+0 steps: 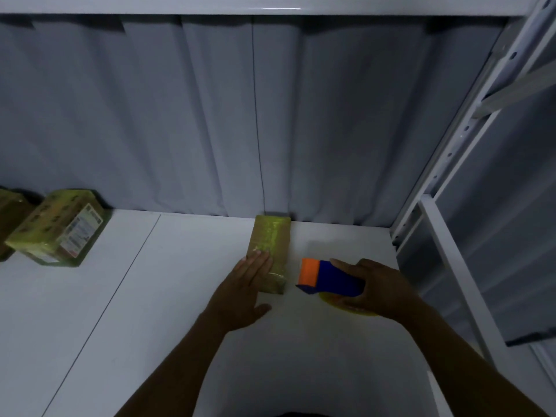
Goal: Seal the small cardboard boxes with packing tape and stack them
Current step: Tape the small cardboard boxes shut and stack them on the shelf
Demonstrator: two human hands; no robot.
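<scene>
**Item: small cardboard box, mid-counter**

Small cardboard box (269,254): lies flat on the counter (180,296), far end near the curtain (210,115). Probably light and stiff-walled, slick where tape shines; best taken by its long sides.
My left hand (243,293): fingers straight, flat on the box's near end.
My right hand (376,288): wrapped round the tape dispenser (328,276), just beside the box.

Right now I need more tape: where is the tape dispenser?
In the head view, right of centre: the right hand holds the tape dispenser over the white table, just right of the small box under the left hand.
</scene>
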